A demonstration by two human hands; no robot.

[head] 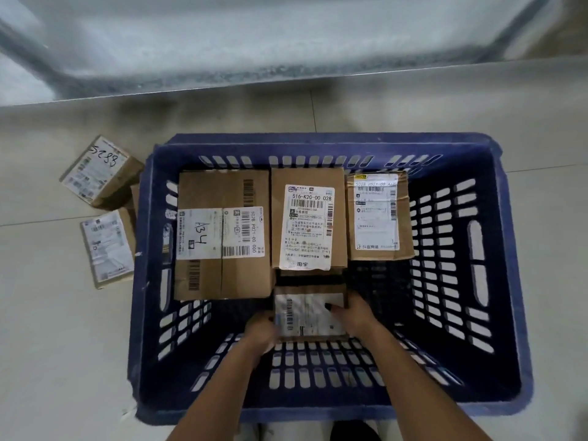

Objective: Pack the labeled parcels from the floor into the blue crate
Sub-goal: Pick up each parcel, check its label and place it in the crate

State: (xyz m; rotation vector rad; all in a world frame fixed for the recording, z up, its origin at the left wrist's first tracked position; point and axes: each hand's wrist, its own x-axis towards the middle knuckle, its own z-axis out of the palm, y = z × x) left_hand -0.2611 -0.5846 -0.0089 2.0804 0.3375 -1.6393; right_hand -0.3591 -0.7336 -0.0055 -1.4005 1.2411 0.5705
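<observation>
A blue slotted crate [486, 405] stands on the floor below me. Inside, along its far side, lie three labeled cardboard parcels: a large one [222, 192] at the left, a middle one [307, 176], and a smaller one [377, 214] at the right. Nearer me, a small parcel [310, 315] with a white label sits low in the crate. My left hand [261, 332] grips its left edge and my right hand [353, 315] grips its right edge. Two more labeled parcels lie on the floor left of the crate, one marked by hand [101, 171] and one flat [108, 246].
The crate's right half shows bare dark bottom [378, 294]. A grey metal frame and panel [286, 43] run across the back. Pale floor tiles [63, 345] surround the crate. My shoes [353, 431] show at the bottom edge.
</observation>
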